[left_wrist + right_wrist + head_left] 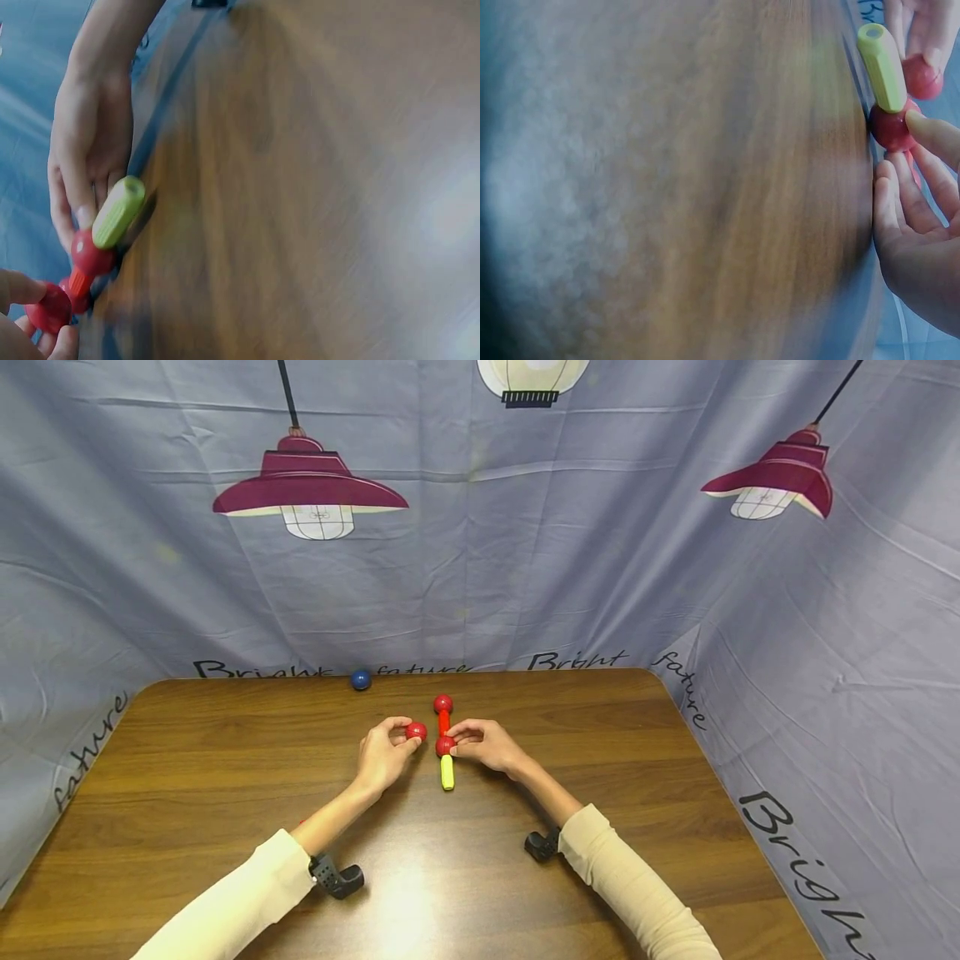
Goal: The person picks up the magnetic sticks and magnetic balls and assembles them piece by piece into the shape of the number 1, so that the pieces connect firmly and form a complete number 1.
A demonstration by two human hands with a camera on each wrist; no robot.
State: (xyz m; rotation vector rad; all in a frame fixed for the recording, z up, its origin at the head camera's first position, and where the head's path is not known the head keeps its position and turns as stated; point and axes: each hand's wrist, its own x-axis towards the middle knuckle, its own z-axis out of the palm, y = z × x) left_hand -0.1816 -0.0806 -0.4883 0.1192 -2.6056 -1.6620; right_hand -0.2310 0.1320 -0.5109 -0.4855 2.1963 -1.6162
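Pinching loose ball [416,732] with left hand [384,757], joined ball [444,747] with right hand [489,747], near far edge of surface [592,718]; ideally keeping yellow rod [447,773] aligned.

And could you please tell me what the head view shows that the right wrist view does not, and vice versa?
Only the head view shows the blue ball by the far edge of the table and the lamps printed on the curtain.

Only the right wrist view clearly shows the hole in the end of the yellow stick.

Both show the left hand pinching a red ball, the right hand holding a second red ball, and the yellow stick at that second ball.
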